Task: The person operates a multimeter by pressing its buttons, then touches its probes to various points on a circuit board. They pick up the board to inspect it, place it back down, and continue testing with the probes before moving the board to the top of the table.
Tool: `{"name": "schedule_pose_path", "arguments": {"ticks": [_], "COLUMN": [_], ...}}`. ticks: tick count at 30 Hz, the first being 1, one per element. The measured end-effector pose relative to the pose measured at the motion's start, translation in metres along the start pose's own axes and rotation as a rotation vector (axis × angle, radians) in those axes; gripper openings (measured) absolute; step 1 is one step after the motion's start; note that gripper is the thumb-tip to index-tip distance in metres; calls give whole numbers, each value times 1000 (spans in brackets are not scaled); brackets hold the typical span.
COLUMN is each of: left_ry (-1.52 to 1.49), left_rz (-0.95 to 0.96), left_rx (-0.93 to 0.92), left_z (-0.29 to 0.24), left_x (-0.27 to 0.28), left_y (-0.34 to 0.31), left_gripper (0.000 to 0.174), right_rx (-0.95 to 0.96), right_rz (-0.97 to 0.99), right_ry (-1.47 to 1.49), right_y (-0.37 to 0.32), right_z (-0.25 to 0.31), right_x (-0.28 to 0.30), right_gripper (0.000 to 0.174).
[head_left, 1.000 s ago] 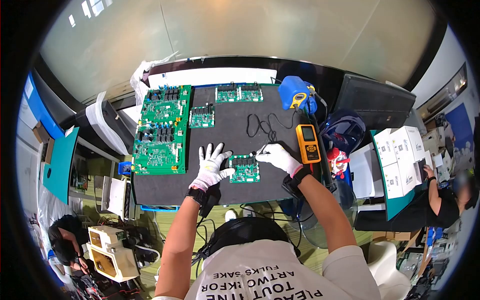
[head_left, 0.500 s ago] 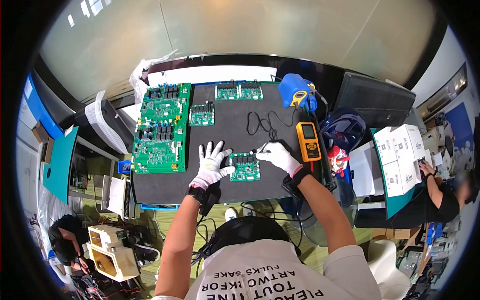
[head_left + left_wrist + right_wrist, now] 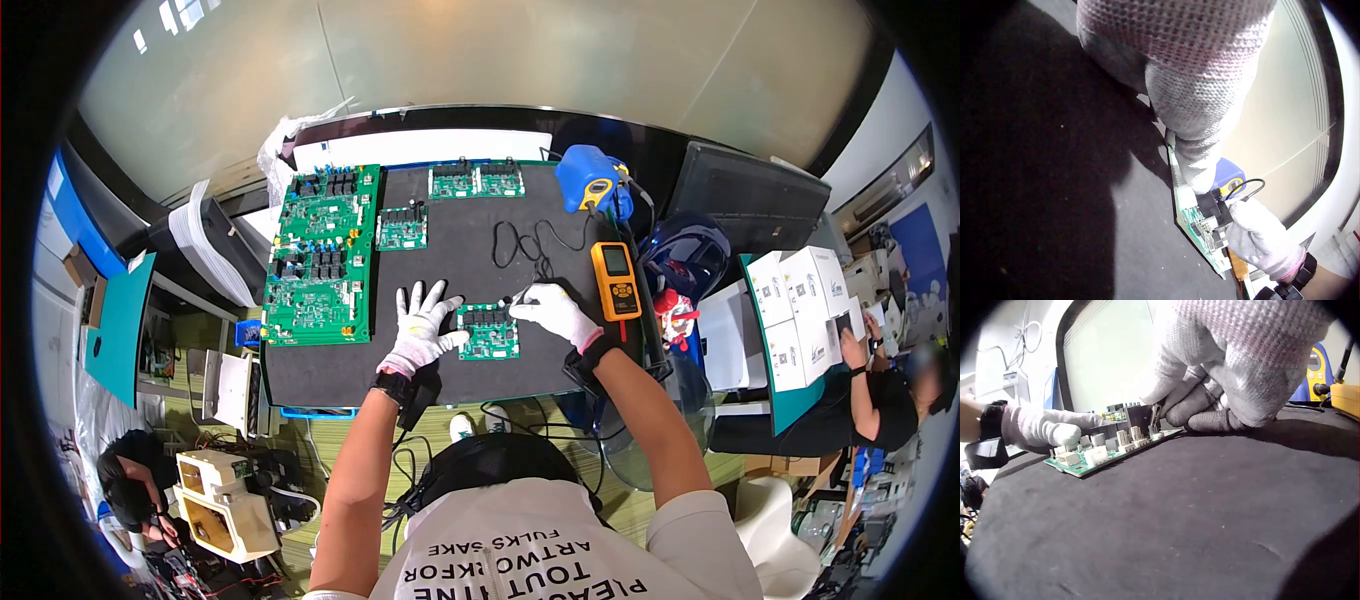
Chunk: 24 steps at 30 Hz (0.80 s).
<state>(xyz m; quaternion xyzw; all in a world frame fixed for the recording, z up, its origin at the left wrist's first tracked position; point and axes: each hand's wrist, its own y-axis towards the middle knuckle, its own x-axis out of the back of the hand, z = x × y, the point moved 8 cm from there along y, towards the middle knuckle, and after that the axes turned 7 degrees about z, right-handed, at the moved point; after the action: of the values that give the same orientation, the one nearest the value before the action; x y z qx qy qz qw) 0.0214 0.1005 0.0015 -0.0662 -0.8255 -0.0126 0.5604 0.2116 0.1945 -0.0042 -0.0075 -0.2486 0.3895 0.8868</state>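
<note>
A green circuit board (image 3: 489, 331) with black and white parts lies flat on the dark mat (image 3: 450, 240). The gloved left hand (image 3: 422, 328) rests beside it with spread fingers, its thumb touching the board's left edge. At the board's upper right corner the gloved right hand (image 3: 553, 312) has its fingers curled, thumb and forefinger pinching a small thin item (image 3: 1155, 414); what it is cannot be told. In the right wrist view the board (image 3: 1099, 456) is seen from its side, near the right hand's fingertips. The left wrist view shows the left thumb over the board's end.
Large green boards (image 3: 318, 290) are stacked at the left. Smaller boards (image 3: 403, 228) lie farther back. An orange meter (image 3: 615, 280), a black cable (image 3: 540, 240) and a blue device (image 3: 590, 180) are at the right. Another person (image 3: 890, 390) sits beside white boxes (image 3: 800, 310).
Both hands have stayed almost still at the board. The view has shifted slightly. At the far right, the other person's arm has moved near the boxes.
</note>
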Motion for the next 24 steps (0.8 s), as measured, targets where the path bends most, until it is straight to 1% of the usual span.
{"name": "schedule_pose_path", "arguments": {"ticks": [4,7,14,19,22,24], "left_ry": [6,21,7,-70,-49,-66], "left_rz": [5,16,-3,-81,-87,-81], "left_rx": [1,8,1,18,55,49], "left_z": [1,0,0,-3,-13,-13], "left_x": [-1,0,-1,4,10,6], "left_y": [0,0,0,0,1,5], "left_gripper": [72,72,70,63,58,56], "right_rx": [7,13,34,46,36,44], "right_rz": [-2,-3,-7,-37,-35,-35], "right_ry": [17,20,9,9,2,1], "right_y": [0,-4,-2,-3,-3,-4], "right_z": [-1,10,6,6,7,8], "right_x": [0,1,0,0,1,1], "right_gripper": [33,32,32,32,32,32]}}
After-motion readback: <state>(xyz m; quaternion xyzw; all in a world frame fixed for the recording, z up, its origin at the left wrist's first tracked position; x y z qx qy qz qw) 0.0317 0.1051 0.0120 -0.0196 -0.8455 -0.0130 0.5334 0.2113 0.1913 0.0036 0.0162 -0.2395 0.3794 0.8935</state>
